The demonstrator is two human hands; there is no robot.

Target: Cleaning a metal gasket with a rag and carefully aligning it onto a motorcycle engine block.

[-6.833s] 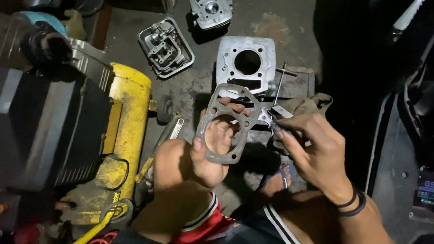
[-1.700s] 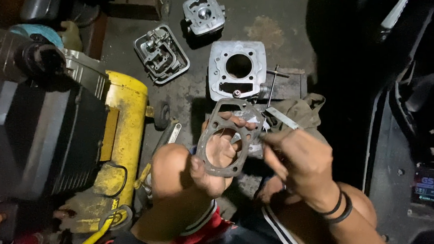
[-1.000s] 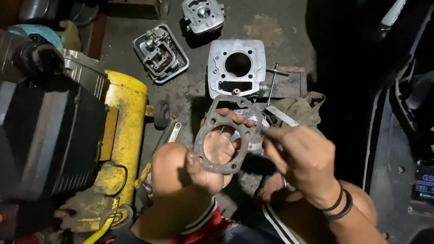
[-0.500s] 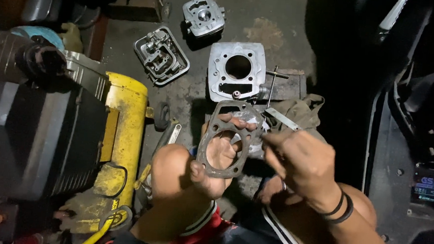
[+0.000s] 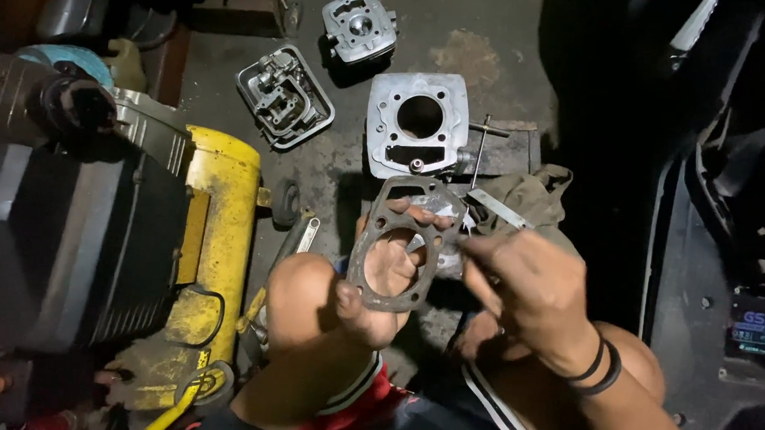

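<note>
Head view, looking straight down at my lap and the floor (image 5: 510, 40). My left hand (image 5: 379, 284) grips a flat gasket (image 5: 363, 266) — palm behind it, thumb over the lower rim, fingertips hooked over the top edge, so the big bore frames my palm. It's held off the floor, over my left knee (image 5: 297, 297), face tilted up toward the camera, which I judge is for getting a clear look at the sealing face. My right hand (image 5: 525, 290) is clenched into a pinch just beside the gasket's right edge, fingertips touching or nearly touching it; whether it holds a small tool or scrap I cannot tell, the fingers hide it.

On the floor just ahead of the gasket sits the cylinder block (image 5: 418, 126), bore facing up — same outline as the gasket, so probably its mate, laid flat to keep the mating face reachable. A T-handle tool (image 5: 480, 146) lies touching its right side, on a dark block. A rag (image 5: 534, 196) with a thin metal strip (image 5: 496, 207) on it is near my right hand. Further off: a cylinder head (image 5: 359, 26) and a cover (image 5: 284, 97), well apart from the gasket. A yellow tank (image 5: 218, 234) runs along my left.
</note>
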